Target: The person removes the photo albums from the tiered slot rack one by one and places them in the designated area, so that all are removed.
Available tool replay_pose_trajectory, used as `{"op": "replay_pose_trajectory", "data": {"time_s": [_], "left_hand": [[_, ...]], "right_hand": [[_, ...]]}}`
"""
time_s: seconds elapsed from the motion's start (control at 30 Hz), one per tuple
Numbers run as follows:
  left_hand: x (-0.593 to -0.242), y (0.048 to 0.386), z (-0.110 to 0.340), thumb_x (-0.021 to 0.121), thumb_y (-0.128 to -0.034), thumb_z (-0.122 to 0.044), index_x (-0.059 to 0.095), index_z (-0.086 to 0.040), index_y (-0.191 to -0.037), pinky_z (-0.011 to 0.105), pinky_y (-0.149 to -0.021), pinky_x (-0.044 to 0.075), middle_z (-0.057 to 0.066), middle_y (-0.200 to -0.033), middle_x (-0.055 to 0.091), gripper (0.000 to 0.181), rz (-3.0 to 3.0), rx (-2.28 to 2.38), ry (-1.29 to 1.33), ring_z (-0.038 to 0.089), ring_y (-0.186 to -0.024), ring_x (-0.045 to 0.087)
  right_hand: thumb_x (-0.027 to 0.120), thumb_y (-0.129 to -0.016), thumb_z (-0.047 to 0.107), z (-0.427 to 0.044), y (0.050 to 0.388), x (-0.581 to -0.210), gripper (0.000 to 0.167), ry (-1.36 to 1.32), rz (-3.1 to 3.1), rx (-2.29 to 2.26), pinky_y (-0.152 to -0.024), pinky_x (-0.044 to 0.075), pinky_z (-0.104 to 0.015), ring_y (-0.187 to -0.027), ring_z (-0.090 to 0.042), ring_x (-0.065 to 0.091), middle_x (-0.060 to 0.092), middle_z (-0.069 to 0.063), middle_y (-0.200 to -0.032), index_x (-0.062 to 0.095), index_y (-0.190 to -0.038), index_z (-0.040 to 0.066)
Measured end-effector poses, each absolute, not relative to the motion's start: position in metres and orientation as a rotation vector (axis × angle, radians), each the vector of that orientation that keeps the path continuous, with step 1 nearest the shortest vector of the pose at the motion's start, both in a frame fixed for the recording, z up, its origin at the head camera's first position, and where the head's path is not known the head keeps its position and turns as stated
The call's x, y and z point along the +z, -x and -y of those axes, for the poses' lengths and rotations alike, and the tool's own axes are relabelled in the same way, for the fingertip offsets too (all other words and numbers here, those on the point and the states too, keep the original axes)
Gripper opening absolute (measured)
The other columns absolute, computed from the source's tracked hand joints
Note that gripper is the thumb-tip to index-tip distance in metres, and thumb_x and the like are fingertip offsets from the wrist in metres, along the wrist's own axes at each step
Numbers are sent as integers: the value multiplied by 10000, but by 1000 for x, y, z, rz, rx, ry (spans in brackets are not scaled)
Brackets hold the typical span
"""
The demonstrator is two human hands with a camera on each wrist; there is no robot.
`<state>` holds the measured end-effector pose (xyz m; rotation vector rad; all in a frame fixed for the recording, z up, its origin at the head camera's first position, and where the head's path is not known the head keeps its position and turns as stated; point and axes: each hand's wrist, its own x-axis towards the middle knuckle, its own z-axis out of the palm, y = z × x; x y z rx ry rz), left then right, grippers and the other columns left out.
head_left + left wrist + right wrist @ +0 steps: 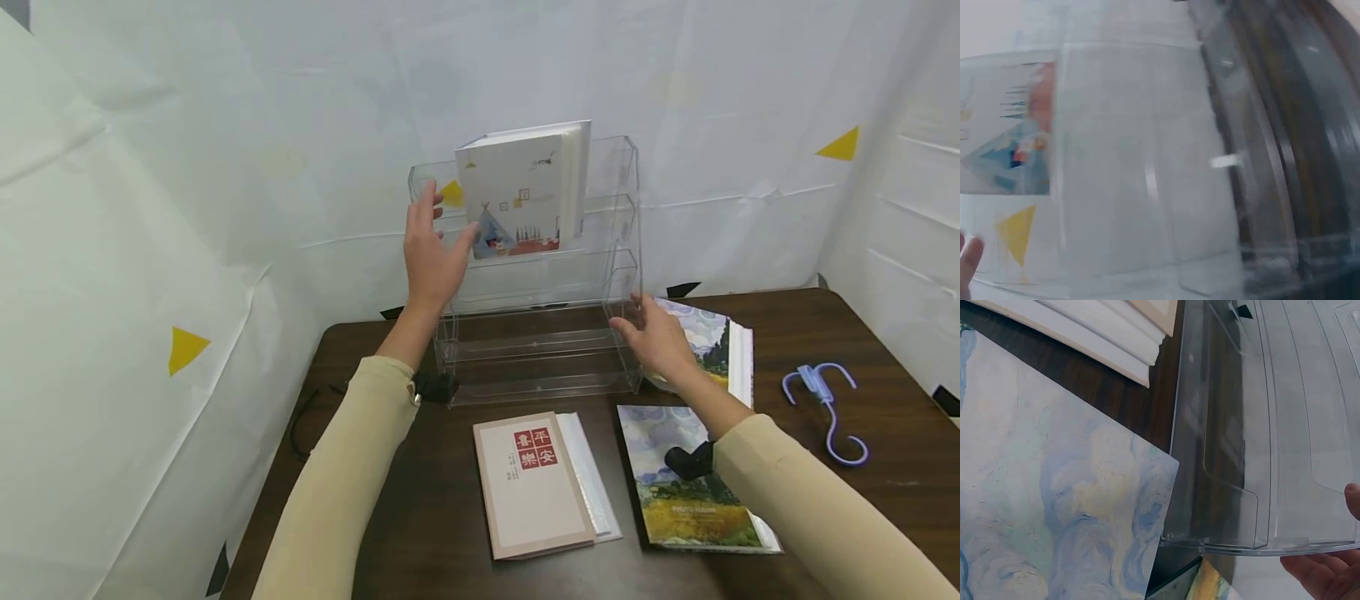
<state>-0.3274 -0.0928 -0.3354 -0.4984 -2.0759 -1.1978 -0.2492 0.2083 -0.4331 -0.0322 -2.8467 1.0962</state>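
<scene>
A clear plastic display rack (536,392) with several tiers stands at the back of the table. A white photo album (517,183) with a tent drawing leans upright in its top tier. My left hand (437,260) is raised at the rack's left side, fingers spread, thumb beside the album's lower left corner; whether it touches is unclear. In the left wrist view only its fingertips (969,259) show at the edge. Lower down, my right hand (656,337) holds the rack's right side wall, thumb (1352,500) inside and fingers (1319,572) outside.
A beige album (532,492) with red characters lies before the rack. To its right lies a landscape-painted album (686,483), partly under my right forearm. Another painted album (712,342) lies behind my right hand. A purple hook (825,408) lies far right. White sheeting (337,125) hangs behind.
</scene>
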Motion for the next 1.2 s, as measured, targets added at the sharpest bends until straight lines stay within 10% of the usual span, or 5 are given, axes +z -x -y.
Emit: {"op": "replay_pose_trajectory", "data": {"time_s": [1.2], "left_hand": [[-291,344,51,712,-873,12,479,8,-1248,298,-949,449,134,-1176,600,442,1856,-1679,688,195,-1125,574]], "right_hand": [[552,-1020,294,-201,255,-436,637,36,2883,1107,-986,432,-586,-1247,-471,481,448,-318,-1409,284,-1497,-33]]}}
